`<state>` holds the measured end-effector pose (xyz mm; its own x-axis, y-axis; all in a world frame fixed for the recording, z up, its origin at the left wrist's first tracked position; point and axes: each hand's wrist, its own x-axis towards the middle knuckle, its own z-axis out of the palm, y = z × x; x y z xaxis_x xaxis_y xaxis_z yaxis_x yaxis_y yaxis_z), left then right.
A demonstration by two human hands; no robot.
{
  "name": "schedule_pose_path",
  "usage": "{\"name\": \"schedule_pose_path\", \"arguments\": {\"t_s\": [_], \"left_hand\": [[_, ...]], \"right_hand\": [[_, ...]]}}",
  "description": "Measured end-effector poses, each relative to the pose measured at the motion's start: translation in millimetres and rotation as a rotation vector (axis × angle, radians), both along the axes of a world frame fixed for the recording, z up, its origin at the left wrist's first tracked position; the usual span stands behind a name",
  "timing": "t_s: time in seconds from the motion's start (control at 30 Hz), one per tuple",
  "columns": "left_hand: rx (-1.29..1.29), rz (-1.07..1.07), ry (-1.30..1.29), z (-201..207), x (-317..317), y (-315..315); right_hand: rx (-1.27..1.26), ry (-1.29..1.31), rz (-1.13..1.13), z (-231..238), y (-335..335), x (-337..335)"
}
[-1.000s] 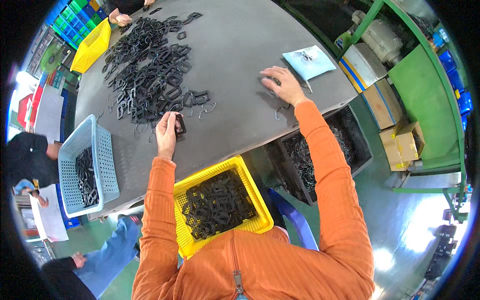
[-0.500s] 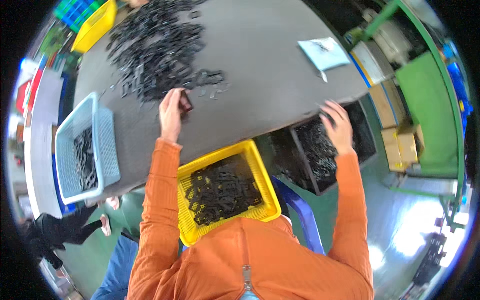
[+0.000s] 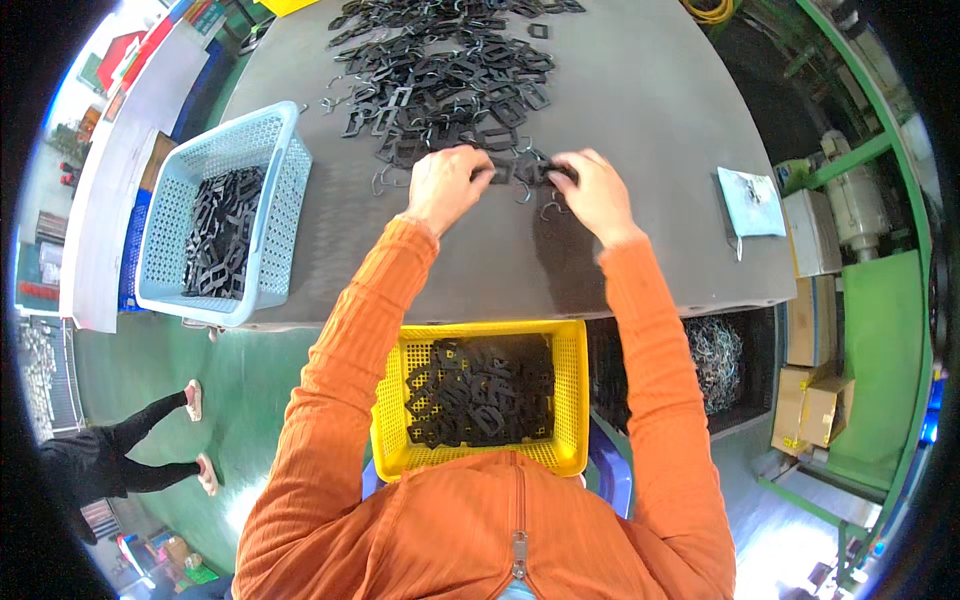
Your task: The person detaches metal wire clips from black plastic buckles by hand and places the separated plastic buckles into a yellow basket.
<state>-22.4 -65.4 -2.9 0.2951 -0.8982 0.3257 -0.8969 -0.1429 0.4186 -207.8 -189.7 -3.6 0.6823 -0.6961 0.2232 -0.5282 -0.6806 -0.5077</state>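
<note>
My left hand (image 3: 450, 188) is at the near edge of a pile of black plastic frame-shaped parts (image 3: 450, 75), its thumb and fingers pinched together. Something dark shows at its fingertips, too hidden to make out. Just to the right, my right hand (image 3: 597, 198) pinches a black plastic part (image 3: 560, 172) between thumb and fingers. Thin curved offcuts (image 3: 552, 208) lie on the grey tabletop below and beside the hands. At my lap is a yellow basket (image 3: 480, 465) holding many black frame parts (image 3: 480, 395).
A light blue basket (image 3: 275, 240) with more black parts stands at the table's left edge. To the right lies a pale blue packet (image 3: 752, 205). Below the table's right side sits a black bin (image 3: 745, 425) of tangled scraps (image 3: 715, 360). Cardboard boxes (image 3: 812, 405) stand beyond it.
My right hand has come from over the black bin to the pile, beside my left hand. The reddish-brown thing seen at my left hand no longer shows. The whole view has shifted.
</note>
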Motion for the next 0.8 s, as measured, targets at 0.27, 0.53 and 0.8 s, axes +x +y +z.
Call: {"name": "schedule_pose_path", "arguments": {"t_s": [0.27,0.53,0.8], "left_hand": [[-0.063,0.072,0.568,28,27,60],[0.04,0.161,0.724,10,42,66],[-0.222,0.229,0.615,36,51,69]], "right_hand": [[-0.052,-0.01,0.237,2,7,83],[-0.183,0.031,0.102,-9,9,98],[-0.074,0.292,0.113,6,-22,97]]}}
